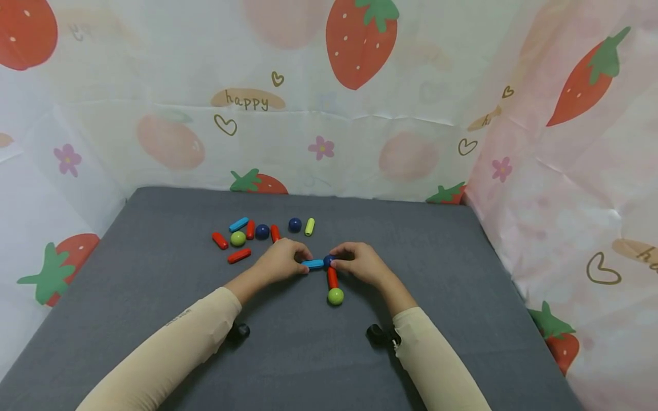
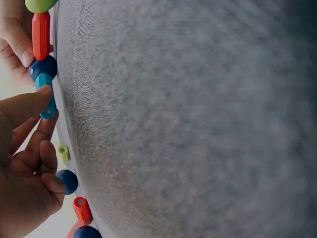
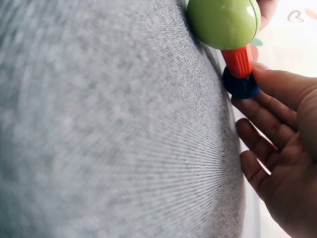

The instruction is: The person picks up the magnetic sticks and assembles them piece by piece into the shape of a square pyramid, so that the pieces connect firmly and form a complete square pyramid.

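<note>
Rod (image 1: 313,264), light blue, near the middle of the table (image 1: 308,365), between both hands. Runs crosswise in the head view, long axis leading from the fingers of the left hand (image 1: 280,260) rightward to a dark blue ball (image 1: 328,261). Pinched at its left end between left thumb and finger, remaining fingers loosely bent. Nearer to the left hand, then, with the right hand (image 1: 362,264) on the other side of the ball, grasping it between thumb and fingers. Decisive relation: rod aimed at the ball from the left, right end meeting it; depth of that joint impossible to tell. From the same ball, a red rod (image 1: 332,278) leading towards the person, roughly square to the light blue axis, with a green ball (image 1: 335,297) touching its near end. Farther back and mostly to the left, loose red rods (image 1: 239,255), a second light blue rod (image 1: 239,224), a loose green ball (image 1: 238,238), two loose dark blue balls (image 1: 295,225) and a yellow-green rod (image 1: 309,226). Behind the table, strawberry-print cloth (image 1: 308,103).
</note>
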Available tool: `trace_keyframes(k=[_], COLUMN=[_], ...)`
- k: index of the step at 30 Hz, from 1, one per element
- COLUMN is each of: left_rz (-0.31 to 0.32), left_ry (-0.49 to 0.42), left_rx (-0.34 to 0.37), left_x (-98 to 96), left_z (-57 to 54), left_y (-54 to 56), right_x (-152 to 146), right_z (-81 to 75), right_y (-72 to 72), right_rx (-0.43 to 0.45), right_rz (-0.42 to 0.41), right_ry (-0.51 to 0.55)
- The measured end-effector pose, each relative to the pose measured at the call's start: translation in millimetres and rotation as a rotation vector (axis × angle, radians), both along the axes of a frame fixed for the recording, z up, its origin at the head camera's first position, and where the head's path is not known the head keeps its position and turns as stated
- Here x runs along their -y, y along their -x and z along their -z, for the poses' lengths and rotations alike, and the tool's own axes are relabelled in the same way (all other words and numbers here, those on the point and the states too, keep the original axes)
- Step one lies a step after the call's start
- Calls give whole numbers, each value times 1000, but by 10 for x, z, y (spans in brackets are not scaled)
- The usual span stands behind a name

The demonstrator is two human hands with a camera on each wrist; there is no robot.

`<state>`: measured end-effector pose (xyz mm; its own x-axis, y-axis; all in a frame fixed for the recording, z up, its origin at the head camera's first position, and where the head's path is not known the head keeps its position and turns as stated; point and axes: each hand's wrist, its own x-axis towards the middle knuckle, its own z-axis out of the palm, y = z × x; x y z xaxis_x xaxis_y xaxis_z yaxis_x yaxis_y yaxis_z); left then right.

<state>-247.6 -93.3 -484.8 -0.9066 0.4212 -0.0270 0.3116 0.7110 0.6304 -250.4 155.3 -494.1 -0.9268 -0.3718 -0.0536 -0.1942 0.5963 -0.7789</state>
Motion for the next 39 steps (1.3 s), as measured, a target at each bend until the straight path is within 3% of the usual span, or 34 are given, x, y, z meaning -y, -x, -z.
trace_keyframes(k=[7,15,28,39], left_rz=[40,59,-98,-136], left_ry=[-29,-46,39,86], left_rx=[6,-4,-102,-88], left_x=[40,160,287,351], left_z=[10,-123,-327,-225], left_y=[8,123,429,770], right_x=[5,5,-6,-8], right_z=[8,-15,2,4], right_y=[1,-9,-11,-20], right_rx=[16,15,19,29], right_rz=[15,18,28,35], right_ry=[17,19,13,16])
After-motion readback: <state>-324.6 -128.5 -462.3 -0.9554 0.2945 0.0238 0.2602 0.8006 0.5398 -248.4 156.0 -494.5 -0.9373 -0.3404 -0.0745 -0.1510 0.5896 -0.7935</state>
